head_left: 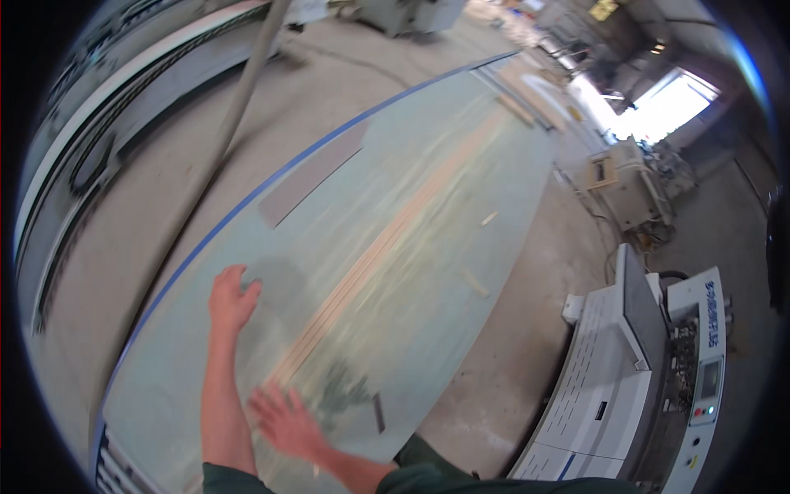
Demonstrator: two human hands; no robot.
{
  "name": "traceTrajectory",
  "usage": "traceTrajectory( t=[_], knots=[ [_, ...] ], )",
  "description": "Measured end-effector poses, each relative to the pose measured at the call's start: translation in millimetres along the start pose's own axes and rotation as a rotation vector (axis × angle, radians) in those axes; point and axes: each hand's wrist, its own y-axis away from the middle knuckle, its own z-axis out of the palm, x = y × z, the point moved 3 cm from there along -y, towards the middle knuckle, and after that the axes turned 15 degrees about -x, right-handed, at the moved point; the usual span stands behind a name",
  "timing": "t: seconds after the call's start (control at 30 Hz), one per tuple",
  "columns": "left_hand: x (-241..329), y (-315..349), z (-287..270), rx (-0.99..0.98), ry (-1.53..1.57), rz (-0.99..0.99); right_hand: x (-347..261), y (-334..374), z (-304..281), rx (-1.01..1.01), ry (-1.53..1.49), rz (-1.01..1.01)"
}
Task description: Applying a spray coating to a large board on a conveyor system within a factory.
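Observation:
Several long, thin wooden strips point(370, 259) lie side by side down the middle of a pale green table point(197, 247). My right hand point(284, 420) is at their near end with fingers spread, slightly blurred; whether it touches the strips or the tabletop I cannot tell. Farther up and to the left of the strips, my left hand point(233, 298) hovers over the table, its thumb apart from the curved fingers and nothing visible in it. A flat brown-grey strip point(313, 177) rests near the table's left edge.
Small wood offcuts point(475, 282) and a short dark piece point(378, 413) lie on the table's right side. A blue edge point(247, 202) borders the left, with a grey pole point(234, 123) beyond it. A white machine with a control panel point(708, 387) stands at the right.

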Motion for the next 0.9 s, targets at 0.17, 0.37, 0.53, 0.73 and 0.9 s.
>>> traceTrajectory(
  t=[0.17, 0.37, 0.53, 0.73, 0.9],
  knots=[
    [32.3, -120.3, 18.1, -0.002, -0.213, -0.01, 2.2, 12.5, -40.4, 0.129, -0.078, -0.022],
    [59.2, -170.4, 27.0, -0.019, -0.334, -0.108, 6.1, 10.2, -44.8, -0.281, -0.035, -0.017],
    [58.9, -183.1, 11.4, -0.059, -0.328, -0.051, 10.4, 4.1, -32.2, -0.249, 0.01, -0.111],
    [31.7, -172.3, 12.1, 0.146, -0.654, 0.297, 0.0, 11.9, -42.0, -0.09, 0.044, -0.029],
    [18.6, -134.6, -7.8, 0.148, -0.244, 0.212, -3.6, 11.1, -65.2, 0.042, -0.06, -0.071]
  ],
)
